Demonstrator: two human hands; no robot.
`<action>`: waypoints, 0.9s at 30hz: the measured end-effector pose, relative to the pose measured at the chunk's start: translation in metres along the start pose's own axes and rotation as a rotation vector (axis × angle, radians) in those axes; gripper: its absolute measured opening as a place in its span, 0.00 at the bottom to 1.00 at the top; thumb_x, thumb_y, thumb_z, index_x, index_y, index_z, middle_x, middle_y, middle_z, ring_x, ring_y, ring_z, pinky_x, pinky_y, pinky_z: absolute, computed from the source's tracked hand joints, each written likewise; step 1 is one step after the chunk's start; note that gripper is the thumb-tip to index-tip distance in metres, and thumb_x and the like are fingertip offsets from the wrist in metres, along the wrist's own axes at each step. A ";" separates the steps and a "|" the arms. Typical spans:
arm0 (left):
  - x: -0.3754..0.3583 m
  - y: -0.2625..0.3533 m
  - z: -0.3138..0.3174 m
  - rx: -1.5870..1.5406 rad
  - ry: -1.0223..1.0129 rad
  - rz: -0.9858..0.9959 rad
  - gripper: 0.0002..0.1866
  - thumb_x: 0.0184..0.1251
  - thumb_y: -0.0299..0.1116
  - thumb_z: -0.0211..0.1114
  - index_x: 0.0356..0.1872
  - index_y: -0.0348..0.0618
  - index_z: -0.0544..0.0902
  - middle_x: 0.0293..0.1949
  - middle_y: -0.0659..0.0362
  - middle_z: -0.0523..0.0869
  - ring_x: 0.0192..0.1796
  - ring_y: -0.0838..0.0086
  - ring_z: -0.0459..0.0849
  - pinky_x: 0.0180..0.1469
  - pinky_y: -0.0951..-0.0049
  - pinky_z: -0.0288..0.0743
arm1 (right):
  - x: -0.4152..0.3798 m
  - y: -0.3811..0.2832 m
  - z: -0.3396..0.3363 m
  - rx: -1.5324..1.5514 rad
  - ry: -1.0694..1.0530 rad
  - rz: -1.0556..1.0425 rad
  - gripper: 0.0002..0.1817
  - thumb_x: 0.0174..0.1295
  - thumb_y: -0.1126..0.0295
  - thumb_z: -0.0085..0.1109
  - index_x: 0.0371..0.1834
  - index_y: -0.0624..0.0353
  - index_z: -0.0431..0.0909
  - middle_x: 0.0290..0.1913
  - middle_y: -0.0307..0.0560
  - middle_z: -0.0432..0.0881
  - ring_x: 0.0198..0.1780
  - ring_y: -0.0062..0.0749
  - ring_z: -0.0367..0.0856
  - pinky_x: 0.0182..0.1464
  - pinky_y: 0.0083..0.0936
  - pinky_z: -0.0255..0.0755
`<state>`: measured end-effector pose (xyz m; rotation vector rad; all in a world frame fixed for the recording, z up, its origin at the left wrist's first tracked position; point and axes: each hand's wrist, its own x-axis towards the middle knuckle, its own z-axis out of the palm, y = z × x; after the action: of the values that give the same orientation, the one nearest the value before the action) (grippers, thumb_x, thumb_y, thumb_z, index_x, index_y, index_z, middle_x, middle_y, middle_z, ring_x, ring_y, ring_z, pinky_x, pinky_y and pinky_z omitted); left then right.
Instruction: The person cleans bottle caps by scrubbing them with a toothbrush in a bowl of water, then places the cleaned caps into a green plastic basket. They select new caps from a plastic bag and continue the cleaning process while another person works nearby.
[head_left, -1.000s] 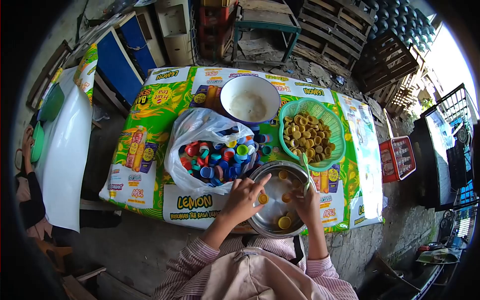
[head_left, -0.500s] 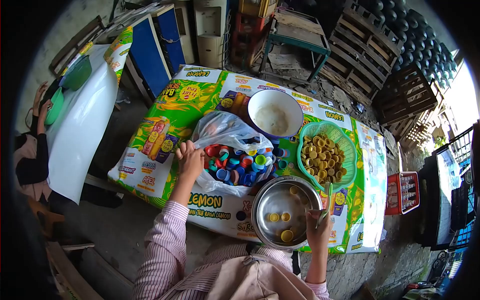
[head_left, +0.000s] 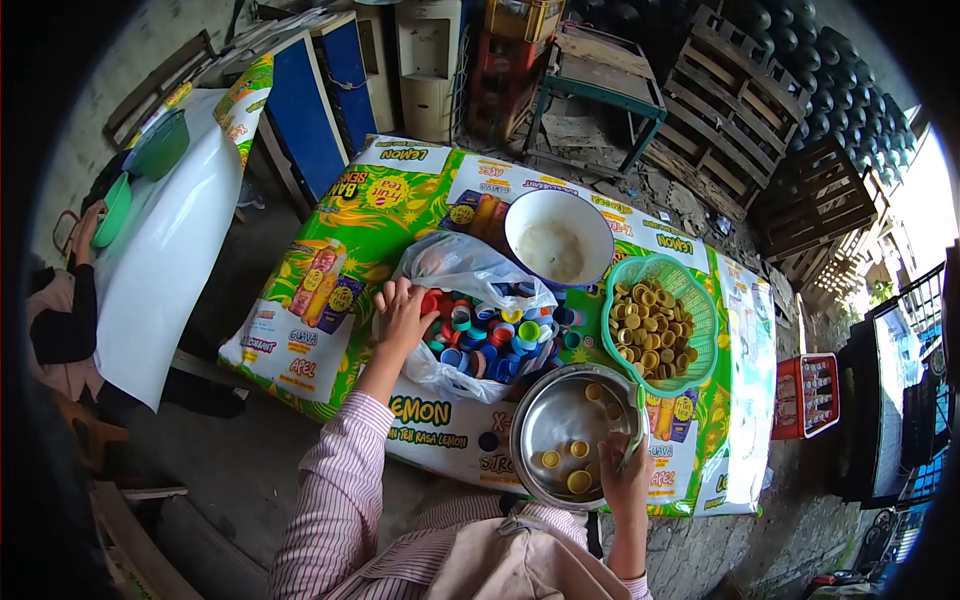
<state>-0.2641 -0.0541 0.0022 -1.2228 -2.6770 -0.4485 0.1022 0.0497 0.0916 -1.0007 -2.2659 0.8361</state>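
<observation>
Your left hand (head_left: 404, 316) is at the plastic bag (head_left: 452, 262) of colored caps (head_left: 492, 338), mid-frame; I can't tell if its grip is closed. Your right hand (head_left: 624, 470) grips a green tool (head_left: 639, 415) by the metal bowl (head_left: 545, 425), lower middle.

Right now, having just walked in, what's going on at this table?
A person works bare-handed among bottle caps. Their left hand is at the near-left side of an open plastic bag of coloured caps. Their right hand holds a slim green item by the metal bowl, where a few yellow caps lie. Many more sit in the green basket.
</observation>
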 end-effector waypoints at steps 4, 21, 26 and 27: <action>0.005 -0.010 -0.001 -0.013 0.045 0.022 0.15 0.49 0.29 0.65 0.40 0.52 0.79 0.43 0.59 0.70 0.50 0.64 0.66 0.51 0.62 0.56 | -0.001 -0.001 -0.001 0.006 0.001 0.032 0.11 0.53 0.77 0.60 0.35 0.66 0.67 0.29 0.52 0.79 0.31 0.49 0.80 0.33 0.34 0.71; -0.010 -0.018 -0.010 -0.006 -0.150 0.088 0.25 0.38 0.44 0.71 0.41 0.49 0.79 0.54 0.56 0.65 0.58 0.61 0.59 0.58 0.58 0.53 | 0.005 -0.014 0.007 0.007 -0.107 0.038 0.12 0.51 0.79 0.59 0.37 0.67 0.68 0.28 0.51 0.81 0.30 0.47 0.80 0.32 0.33 0.72; -0.005 -0.018 -0.005 -0.001 -0.187 0.052 0.24 0.36 0.43 0.72 0.40 0.51 0.81 0.53 0.57 0.67 0.58 0.61 0.60 0.58 0.58 0.54 | 0.004 -0.008 0.013 0.013 -0.103 -0.005 0.13 0.50 0.78 0.61 0.37 0.67 0.69 0.28 0.50 0.81 0.31 0.47 0.80 0.35 0.33 0.72; -0.004 -0.018 -0.003 0.003 -0.180 0.055 0.24 0.35 0.42 0.73 0.40 0.52 0.82 0.52 0.58 0.68 0.58 0.61 0.61 0.57 0.58 0.54 | 0.004 -0.009 0.012 0.012 -0.102 -0.007 0.13 0.50 0.78 0.61 0.37 0.67 0.69 0.28 0.50 0.81 0.31 0.47 0.80 0.35 0.33 0.72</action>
<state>-0.2755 -0.0690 0.0008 -1.3943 -2.7811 -0.3410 0.0877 0.0436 0.0906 -0.9646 -2.3453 0.9162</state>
